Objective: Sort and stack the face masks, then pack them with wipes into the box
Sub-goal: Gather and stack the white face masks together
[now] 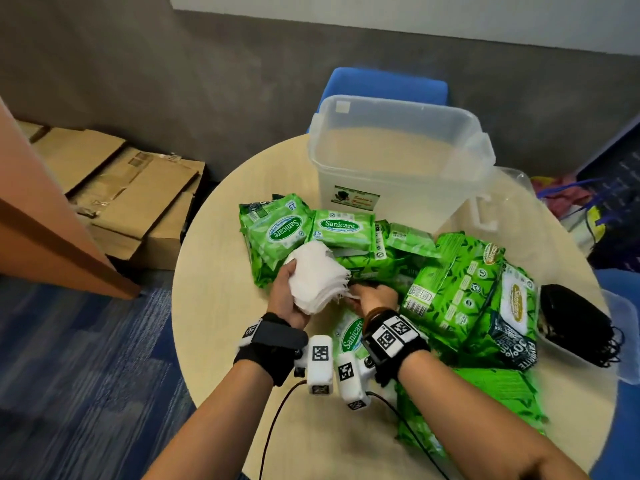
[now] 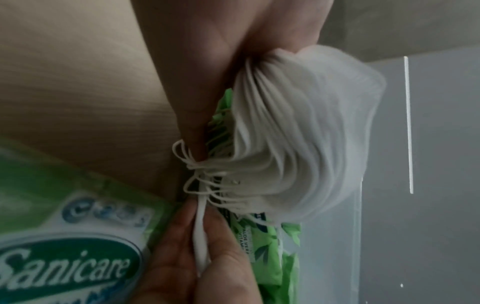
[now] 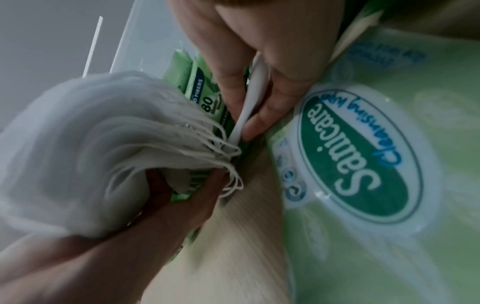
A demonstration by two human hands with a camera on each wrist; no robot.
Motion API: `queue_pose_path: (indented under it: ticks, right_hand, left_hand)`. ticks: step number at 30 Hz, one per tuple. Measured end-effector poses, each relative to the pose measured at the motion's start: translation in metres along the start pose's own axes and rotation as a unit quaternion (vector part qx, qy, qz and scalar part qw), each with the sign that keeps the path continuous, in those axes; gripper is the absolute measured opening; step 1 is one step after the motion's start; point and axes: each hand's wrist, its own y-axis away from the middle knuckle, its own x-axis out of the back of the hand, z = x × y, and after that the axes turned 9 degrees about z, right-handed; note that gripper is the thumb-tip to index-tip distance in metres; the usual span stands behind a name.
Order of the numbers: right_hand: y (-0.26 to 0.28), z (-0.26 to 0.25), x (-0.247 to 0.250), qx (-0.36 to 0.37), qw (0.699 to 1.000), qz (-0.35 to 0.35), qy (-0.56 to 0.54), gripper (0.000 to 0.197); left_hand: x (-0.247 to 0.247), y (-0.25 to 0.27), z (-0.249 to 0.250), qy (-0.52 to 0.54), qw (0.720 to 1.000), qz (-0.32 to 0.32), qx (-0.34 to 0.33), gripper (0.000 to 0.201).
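Note:
My left hand [image 1: 289, 299] grips a fanned stack of white face masks [image 1: 318, 277] above the round table [image 1: 214, 271]; their ear loops [image 2: 197, 176] hang towards my right hand. My right hand [image 1: 369, 297] pinches a single white mask [image 2: 200, 236] edge-on between thumb and fingers, right beside the stack [image 3: 78, 144]. Green Sanicare wipe packs [image 1: 343, 228] lie heaped under and around both hands, one large pack [image 3: 363, 154] just below my right hand [image 3: 259, 78]. The clear plastic box [image 1: 398, 150] stands open behind them. A pile of black masks [image 1: 578, 323] lies at the right.
A clear lid [image 1: 621, 341] under the black masks overhangs the table's right edge. Behind the box is a blue chair [image 1: 384, 84]. Cardboard boxes [image 1: 131, 192] lie on the floor at left, and bags [image 1: 571, 202] at right. More wipe packs [image 1: 485, 403] lie under my right forearm.

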Motion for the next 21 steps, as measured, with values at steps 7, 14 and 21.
queue_pose_path:
  ticks: [7, 14, 21]
  right_hand:
    - [0.021, -0.015, 0.009, 0.064, 0.994, -0.01, 0.09, 0.01]
    - [0.049, -0.021, 0.039, 0.056, 0.99, -0.099, 0.079, 0.021]
    - [0.073, -0.015, 0.088, 0.255, 0.957, -0.088, 0.105, 0.016]
  left_hand:
    - [-0.014, -0.005, 0.003, 0.039, 0.999, 0.002, -0.001, 0.051]
    - [-0.023, 0.0, 0.011, 0.028, 0.999, -0.02, -0.018, 0.044]
    - [-0.011, 0.009, 0.005, -0.016, 1.0, 0.015, -0.017, 0.046]
